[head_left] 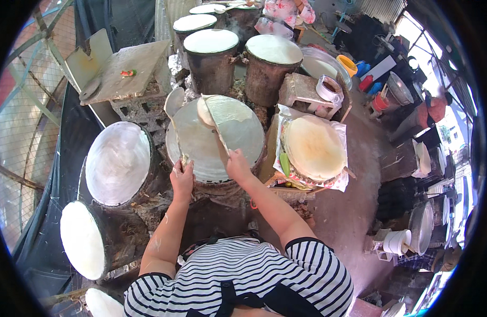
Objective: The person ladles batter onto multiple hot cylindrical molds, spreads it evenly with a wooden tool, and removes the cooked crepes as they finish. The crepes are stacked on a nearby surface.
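**Thin sheet half-peeled on the middle griddle, stick running away from the right hand**

Round griddle drums ring the person on an outdoor cooking stand, most coated with pale white batter, with wire fencing to the left and a cluttered yard to the right. Directly ahead sits the middle griddle (201,153), grey and floury. To its right a cloth-lined tray (338,158) carries a stack of finished sheets (313,148).

On the middle griddle the thin rice sheet (233,124) covers the far right part, its left edge folded up over a thin stick (216,129). The stick's long axis runs from the right hand (237,166) at the near rim, away and slightly left, to the lifted fold near the far rim. That hand is closed around the stick's near end, so the sheet lies straight beyond its grip.

The left hand (182,179) rests at the near left rim, fingers closed on a long flat spatula (174,113) whose rounded blade reaches the far left rim, beside the sheet but apart from it. The right hand is nearer the sheet.
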Available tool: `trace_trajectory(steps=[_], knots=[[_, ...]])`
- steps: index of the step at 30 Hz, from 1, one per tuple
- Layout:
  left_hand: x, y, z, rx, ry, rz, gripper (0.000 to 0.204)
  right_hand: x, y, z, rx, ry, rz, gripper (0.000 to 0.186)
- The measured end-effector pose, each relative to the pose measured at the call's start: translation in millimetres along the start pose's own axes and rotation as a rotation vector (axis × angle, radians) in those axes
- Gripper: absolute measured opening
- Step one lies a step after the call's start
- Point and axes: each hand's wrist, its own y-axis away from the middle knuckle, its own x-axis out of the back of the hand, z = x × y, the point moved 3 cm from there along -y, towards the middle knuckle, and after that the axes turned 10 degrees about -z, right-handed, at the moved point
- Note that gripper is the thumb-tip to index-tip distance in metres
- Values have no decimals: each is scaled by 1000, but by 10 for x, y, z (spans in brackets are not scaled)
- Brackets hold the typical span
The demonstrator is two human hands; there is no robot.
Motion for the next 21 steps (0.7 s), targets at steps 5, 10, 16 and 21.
trace_trajectory(steps=[5, 10, 16, 21], knots=[[28, 157, 75, 20, 12, 54, 15, 382, -276, 229, -159, 113, 48, 19], [-6, 182, -59, 19, 49, 81, 13, 84, -248, 70, 16, 122, -49, 17], [-26, 298, 15, 34, -22, 131, 12, 354, -266, 107, 65, 64, -66, 22], [-36, 396, -42, 36, -24, 191, 12, 340, -501, 241, 30, 163, -151, 22]])
